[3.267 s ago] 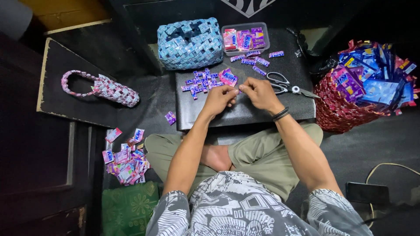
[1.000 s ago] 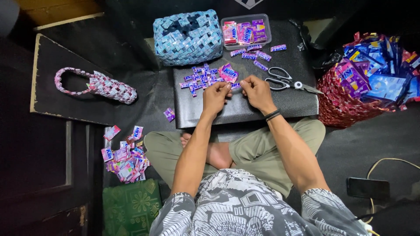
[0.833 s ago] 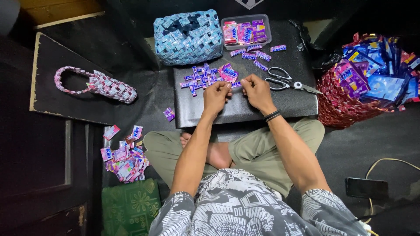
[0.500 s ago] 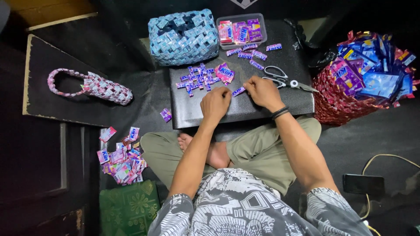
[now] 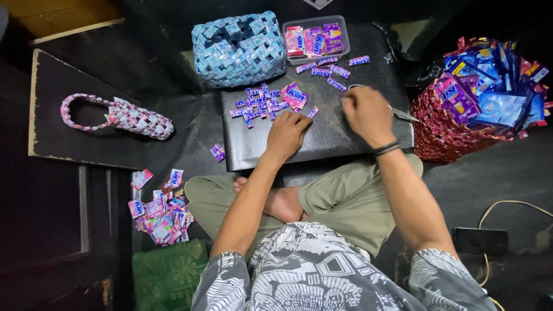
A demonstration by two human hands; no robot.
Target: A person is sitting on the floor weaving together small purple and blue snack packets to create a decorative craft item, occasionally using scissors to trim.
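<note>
Dim room, overhead light on centre, dark corners, glare on black board [image 5: 322,135], slight wide-angle edge bending, sharp.

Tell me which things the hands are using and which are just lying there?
In use:
left hand by the folded purple strip
right hand over the scissors
black board

Lying about:
blue woven basket
pink woven handle piece
phone
green cushion
</note>
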